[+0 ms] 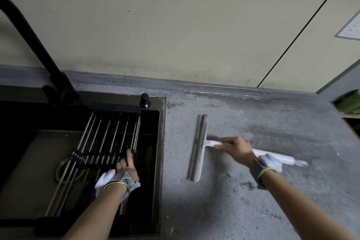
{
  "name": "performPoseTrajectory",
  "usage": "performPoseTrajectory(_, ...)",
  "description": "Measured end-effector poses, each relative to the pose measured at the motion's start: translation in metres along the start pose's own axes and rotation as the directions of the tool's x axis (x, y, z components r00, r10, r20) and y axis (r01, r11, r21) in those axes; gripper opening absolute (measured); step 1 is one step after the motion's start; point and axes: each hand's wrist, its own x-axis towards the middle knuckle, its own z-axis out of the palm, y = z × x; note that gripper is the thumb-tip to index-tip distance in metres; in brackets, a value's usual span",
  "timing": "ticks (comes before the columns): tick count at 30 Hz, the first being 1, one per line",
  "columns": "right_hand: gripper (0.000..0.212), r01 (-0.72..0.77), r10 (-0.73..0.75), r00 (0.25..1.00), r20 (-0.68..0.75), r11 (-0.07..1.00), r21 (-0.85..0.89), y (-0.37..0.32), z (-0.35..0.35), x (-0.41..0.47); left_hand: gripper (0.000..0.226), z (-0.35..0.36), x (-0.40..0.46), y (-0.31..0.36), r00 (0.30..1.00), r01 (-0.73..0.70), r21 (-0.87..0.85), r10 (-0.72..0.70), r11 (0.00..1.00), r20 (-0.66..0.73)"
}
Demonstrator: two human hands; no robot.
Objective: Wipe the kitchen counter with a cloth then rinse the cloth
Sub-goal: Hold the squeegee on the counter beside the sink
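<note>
Fingers [227,143] of right hand [238,149] curl round squeegee [198,148] handle on counter [224,210]; blade's long axis runs twelve-to-six, at nine o'clock from the knuckles. Left hand [126,167] grips a rack [109,134] rod over the sink [162,142]. Cloth: possibly the pale roll [276,157] at three o'clock of right hand, nearer it.

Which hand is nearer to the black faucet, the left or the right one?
Left. The left hand rests on the roll-up rack over the sink, below the faucet. The right hand grips the squeegee on the counter, farther right.
</note>
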Motion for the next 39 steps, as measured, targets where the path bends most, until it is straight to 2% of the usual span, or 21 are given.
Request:
performPoseTrajectory(4, 0.039, -0.054, 0.054, 0.999, 0.005, 0.998, -0.014, 0.019, -0.012, 0.013, 0.083, -0.009, -0.007, 0.002, 1.0, -0.014, 0.065, 0.013, 0.998, 0.013)
performPoseTrajectory(7, 0.038, -0.038, 0.039, 0.999, 0.029, 0.999, -0.024, 0.019, -0.007, 0.018, 0.083, -0.019, -0.013, 0.003, 0.996, -0.022, 0.079, 0.014, 0.997, 0.09)
performPoseTrajectory(10, 0.042, 0.018, -0.016, 0.998, 0.068, 0.999, -0.031, 0.01, 0.001, 0.022, 0.08, -0.028, -0.018, 0.006, 0.991, -0.015, 0.073, 0.005, 0.997, 0.136)
performPoseTrajectory(13, 0.033, 0.101, -0.094, 0.99, 0.105, 0.993, -0.056, -0.002, 0.011, 0.026, 0.077, -0.031, -0.022, 0.011, 0.992, -0.002, 0.057, -0.005, 0.998, 0.125)
performPoseTrajectory(16, 0.032, 0.123, -0.114, 0.984, 0.138, 0.991, -0.057, -0.015, 0.021, 0.028, 0.075, -0.031, -0.021, 0.013, 0.99, 0.016, 0.016, -0.018, 1.0, 0.137)
performPoseTrajectory(28, 0.032, 0.306, -0.281, 0.924, 0.26, 0.95, -0.06, -0.049, 0.052, 0.019, 0.083, -0.018, 0.0, 0.004, 0.983, 0.041, -0.014, -0.038, 0.999, 0.181)
performPoseTrajectory(33, 0.03, 0.132, -0.146, 0.974, 0.172, 0.987, 0.095, -0.032, 0.024, 0.036, 0.089, -0.016, 0.01, -0.01, 0.976, 0.059, 0.019, -0.062, 0.998, 0.21)
performPoseTrajectory(36, 0.032, 0.021, -0.029, 0.998, 0.058, 0.991, 0.129, -0.014, -0.001, 0.054, 0.095, -0.014, 0.017, -0.014, 0.973, 0.086, 0.024, -0.089, 0.996, 0.215)
performPoseTrajectory(39, 0.038, -0.051, 0.05, 0.999, 0.006, 0.993, 0.111, 0.004, -0.021, 0.07, 0.097, -0.009, 0.023, -0.014, 0.971, 0.105, 0.016, -0.106, 0.994, 0.214)
